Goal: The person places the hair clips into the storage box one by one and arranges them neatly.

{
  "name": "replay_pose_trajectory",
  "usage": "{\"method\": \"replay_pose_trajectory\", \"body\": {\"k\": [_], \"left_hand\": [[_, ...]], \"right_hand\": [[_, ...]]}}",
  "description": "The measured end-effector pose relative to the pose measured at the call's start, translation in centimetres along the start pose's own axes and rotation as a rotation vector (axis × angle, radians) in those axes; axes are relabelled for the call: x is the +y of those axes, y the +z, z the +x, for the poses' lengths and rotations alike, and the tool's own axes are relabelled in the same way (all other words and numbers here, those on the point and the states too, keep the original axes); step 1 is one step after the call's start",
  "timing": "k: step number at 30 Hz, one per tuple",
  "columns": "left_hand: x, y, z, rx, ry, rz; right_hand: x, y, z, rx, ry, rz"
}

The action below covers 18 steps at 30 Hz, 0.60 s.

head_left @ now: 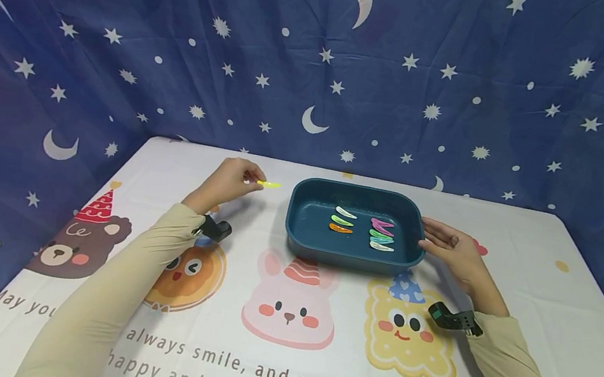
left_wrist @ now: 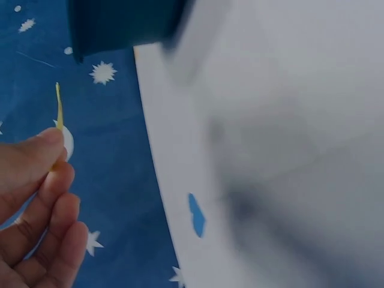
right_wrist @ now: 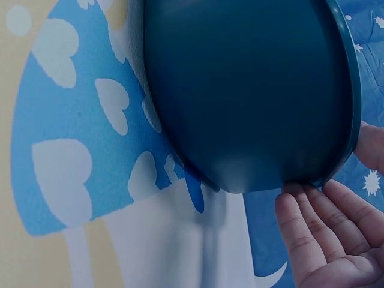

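Note:
At the left of the dark teal bin (head_left: pixel 350 261), my left hand (head_left: pixel 230 182) pinches a yellow hair snap clip (head_left: pixel 269 185) between thumb and fingertips, raised over the table. In the left wrist view the yellow clip (left_wrist: pixel 59 108) stands edge-on above the thumb. Against the outside of the bin's right end rests my right hand (head_left: pixel 449 248), fingers extended; the right wrist view has its fingertips (right_wrist: pixel 294 191) at the wall. Inside the bin lie two columns of clips: white (head_left: pixel 345 212), light green (head_left: pixel 342 220) and orange (head_left: pixel 340 228) at left; pink (head_left: pixel 382 227), green, light blue and white at right.
A white tablecloth (head_left: pixel 183 341) with printed cartoon animals and lettering covers the table. Behind it hangs a dark blue cloth (head_left: pixel 268 104) with stars and moons. Dark camera bands (head_left: pixel 215 229) sit on both wrists.

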<state>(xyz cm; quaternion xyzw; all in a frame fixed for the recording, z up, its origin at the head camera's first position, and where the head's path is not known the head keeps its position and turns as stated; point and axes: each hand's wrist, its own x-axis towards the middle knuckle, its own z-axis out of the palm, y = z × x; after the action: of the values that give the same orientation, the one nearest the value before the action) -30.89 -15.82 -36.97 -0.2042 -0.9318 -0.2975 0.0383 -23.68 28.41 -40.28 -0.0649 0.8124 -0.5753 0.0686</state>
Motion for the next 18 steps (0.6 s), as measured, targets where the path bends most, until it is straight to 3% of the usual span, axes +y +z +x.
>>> {"method": "replay_pose_trajectory", "body": {"k": [18], "left_hand": [[4.4,-1.1,1.3,-0.115,-0.028,-0.020]], "right_hand": [[-0.1,0.0,-0.2,0.006,-0.009,0.026]]}}
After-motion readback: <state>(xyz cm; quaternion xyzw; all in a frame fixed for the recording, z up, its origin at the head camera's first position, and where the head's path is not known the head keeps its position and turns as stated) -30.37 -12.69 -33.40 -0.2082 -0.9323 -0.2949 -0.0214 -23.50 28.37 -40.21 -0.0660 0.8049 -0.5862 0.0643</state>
